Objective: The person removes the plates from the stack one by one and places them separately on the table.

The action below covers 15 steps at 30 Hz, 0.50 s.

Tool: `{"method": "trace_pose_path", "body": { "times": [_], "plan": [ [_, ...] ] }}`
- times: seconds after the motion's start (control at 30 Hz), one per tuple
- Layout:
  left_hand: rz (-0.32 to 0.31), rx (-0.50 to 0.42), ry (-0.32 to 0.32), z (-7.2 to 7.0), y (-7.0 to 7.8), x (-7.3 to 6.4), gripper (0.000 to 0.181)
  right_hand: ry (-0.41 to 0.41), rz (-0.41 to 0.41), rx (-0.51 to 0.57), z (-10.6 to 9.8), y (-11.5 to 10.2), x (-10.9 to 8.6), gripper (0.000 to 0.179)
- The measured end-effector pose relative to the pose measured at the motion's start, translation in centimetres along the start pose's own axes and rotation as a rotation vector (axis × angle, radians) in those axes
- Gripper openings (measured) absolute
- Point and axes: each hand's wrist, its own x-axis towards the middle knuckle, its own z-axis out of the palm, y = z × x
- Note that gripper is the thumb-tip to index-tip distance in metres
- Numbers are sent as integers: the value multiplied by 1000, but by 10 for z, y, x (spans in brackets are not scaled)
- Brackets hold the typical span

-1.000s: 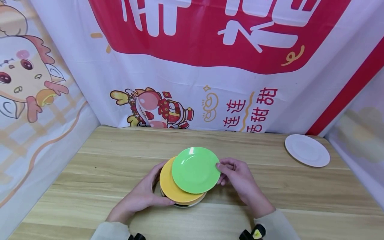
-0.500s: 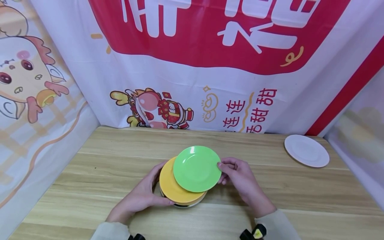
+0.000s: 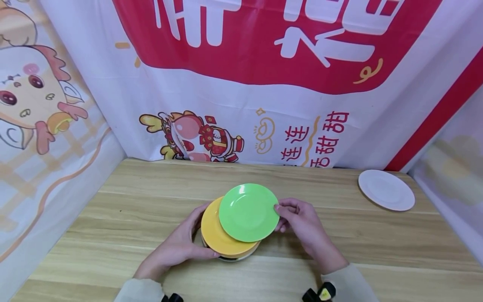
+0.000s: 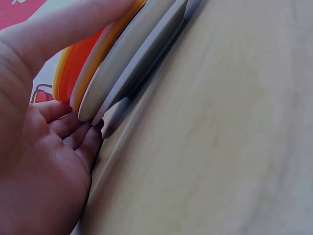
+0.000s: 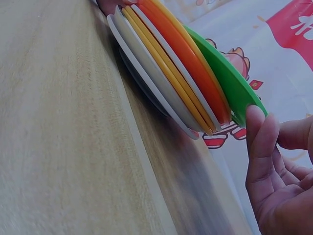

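A green plate (image 3: 249,212) lies tilted over the top of a stack, shifted toward the back right. My right hand (image 3: 299,220) pinches its right rim between thumb and fingers. Under it shows a yellow plate (image 3: 212,230), the uppermost of the stacked plates. The right wrist view shows orange, yellow and white plates (image 5: 161,73) layered below, with a gap opening between the green plate and the orange-yellow one. My left hand (image 3: 185,243) grips the stack's left side, thumb at the front and fingers behind. In the left wrist view, fingertips curl at the rims of the white plates (image 4: 115,73).
A white plate (image 3: 386,190) lies alone at the back right of the wooden table (image 3: 151,188). Printed cloth (image 3: 226,96) hangs along the back and both sides, close to the table's edges.
The green plate and my right hand have shifted slightly right and toward the back, uncovering a little more of the yellow plate. My left hand stays on the stack.
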Motion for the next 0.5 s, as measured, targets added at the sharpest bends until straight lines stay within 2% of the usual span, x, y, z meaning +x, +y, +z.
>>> {"method": "trace_pose_path", "body": {
  "times": [0.23,0.5],
  "plan": [
    [-25,-52,-36,-1,1,2,120,-4,-1,2,0,0,-1,33],
    [-29,-30,-107,-7,9,3,122,2,8,5,0,-1,-3,33]
  ]
}}
